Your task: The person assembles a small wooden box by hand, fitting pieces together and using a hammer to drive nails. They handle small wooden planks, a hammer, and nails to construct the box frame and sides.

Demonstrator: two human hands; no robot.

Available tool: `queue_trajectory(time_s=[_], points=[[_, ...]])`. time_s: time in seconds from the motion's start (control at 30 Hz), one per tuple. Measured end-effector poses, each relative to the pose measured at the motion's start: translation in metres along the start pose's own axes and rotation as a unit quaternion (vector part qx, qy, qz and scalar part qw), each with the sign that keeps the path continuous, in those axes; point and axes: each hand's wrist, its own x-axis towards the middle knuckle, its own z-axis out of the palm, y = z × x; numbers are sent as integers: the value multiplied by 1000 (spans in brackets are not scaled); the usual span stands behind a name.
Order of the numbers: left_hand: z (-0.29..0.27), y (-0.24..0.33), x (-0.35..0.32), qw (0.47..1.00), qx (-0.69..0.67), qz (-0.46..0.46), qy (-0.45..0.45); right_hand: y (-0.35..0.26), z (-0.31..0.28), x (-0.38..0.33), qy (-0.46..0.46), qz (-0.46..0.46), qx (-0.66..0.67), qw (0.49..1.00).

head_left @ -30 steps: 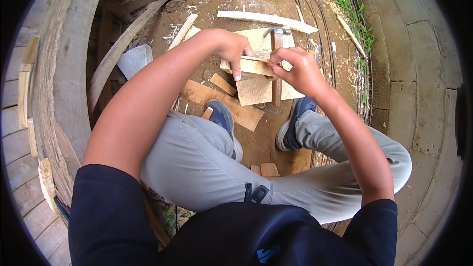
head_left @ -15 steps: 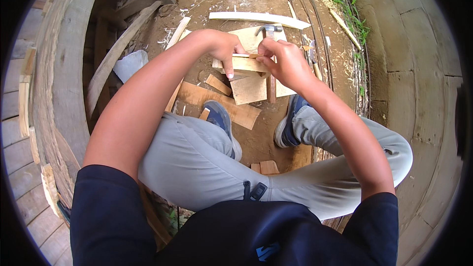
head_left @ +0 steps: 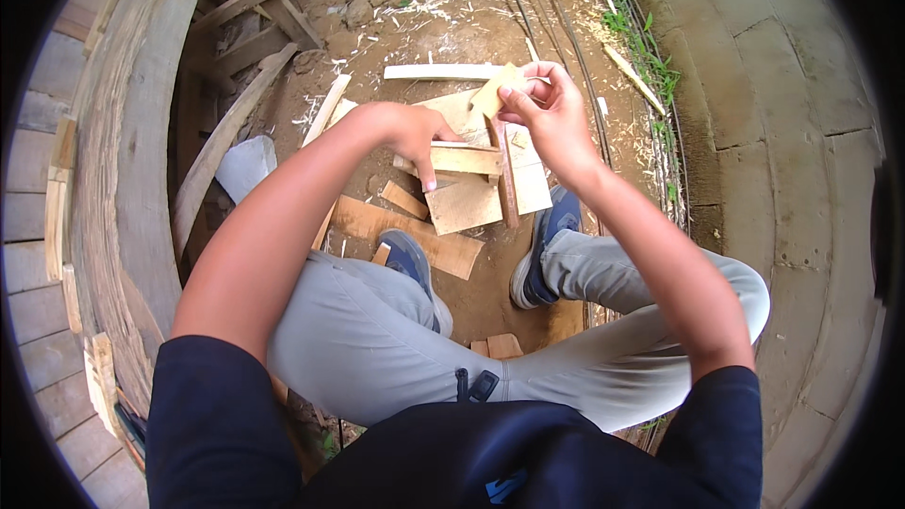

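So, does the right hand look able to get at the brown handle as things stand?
Probably yes: the brown handle has its lower part uncovered, close to the right hand. The tan piece that hand pinches could hinder a full grip, though.

Ok, bare right hand point(head_left: 554, 116) is off the pale wood block point(head_left: 464, 159) now, flat yellowish-tan sheet point(head_left: 492, 94) poking out left of its pinch.
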Motion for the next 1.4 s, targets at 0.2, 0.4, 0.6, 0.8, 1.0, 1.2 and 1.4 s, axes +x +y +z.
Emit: queue_trajectory(time_s=[0.2, 0.4, 0.6, 0.8, 1.0, 1.2, 1.4], points=[[-10, 48, -16, 983, -75, 79, 151, -81, -43, -16, -89, 72, -156, 981], [-3, 86, -3, 919, -271, 192, 211, -92, -68, -30, -66, 94, -133, 984], [11, 116, 2, 869, -207, 219, 392, -76, -65, -35, -76, 35, -79, 993], [-2, 139, -18, 896, -92, 138, 413, -90, -70, -38, -75, -18, -210, 975], [15, 141, -3, 811, -223, 194, 505, -99, -62, -46, -43, -67, -275, 958], [8, 153, -13, 819, -325, 169, 441, -105, -68, -43, -57, -58, -256, 963], [18, 160, -11, 802, -348, 125, 470, -90, -53, -48, 19, -102, -306, 946]])
